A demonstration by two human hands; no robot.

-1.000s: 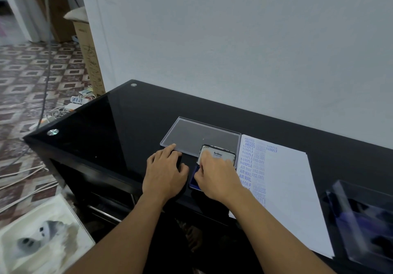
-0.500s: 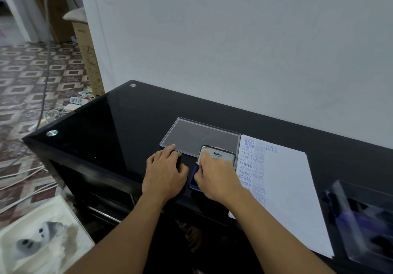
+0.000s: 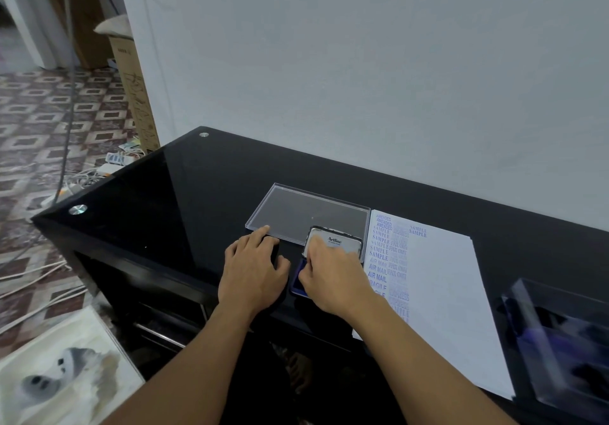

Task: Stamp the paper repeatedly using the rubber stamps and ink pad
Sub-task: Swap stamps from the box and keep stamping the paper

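- Two hands are parked close together at the front edge of a glossy black glass table (image 3: pixel 164 200) that's pushed up against a pale wall. Most of the open glass is found to their left, out to the corner with the round metal disc (image 3: pixel 77 209).
- The left hand (image 3: pixel 253 273) is laid palm down, fingers fairly straight, over a small black object (image 3: pixel 276 250). Nothing looks gripped.
- The right hand (image 3: pixel 333 279) is bunched fingertips-down on the blue pad of a black-cased ink pad (image 3: pixel 336 241). Whether a stamp is pinched under there can't be told, since it's hidden.
- The ink pad is set between the left hand and the paper, just beside the paper's left edge, with its long axis running left to right. Its lid is propped up on the far side with the label turned toward the person, and "Artline" can be read on it.
- A white sheet of paper (image 3: pixel 445 292) is laid with its long axis running from the front edge toward the wall, slightly angled. Its near edge reaches the table's front edge.
- Blue stamps are stacked in columns down the paper's left side: AMENDED, SAMPLE, AIR MAIL and FRAGILE can be read. The second column is too blurred.
- A clear flat plastic lid (image 3: pixel 296 210) is lying behind the hands, its right edge just beside the paper's far-left corner.
- A clear plastic box (image 3: pixel 560 342), blurred, is seen at the far right near the paper's right edge.
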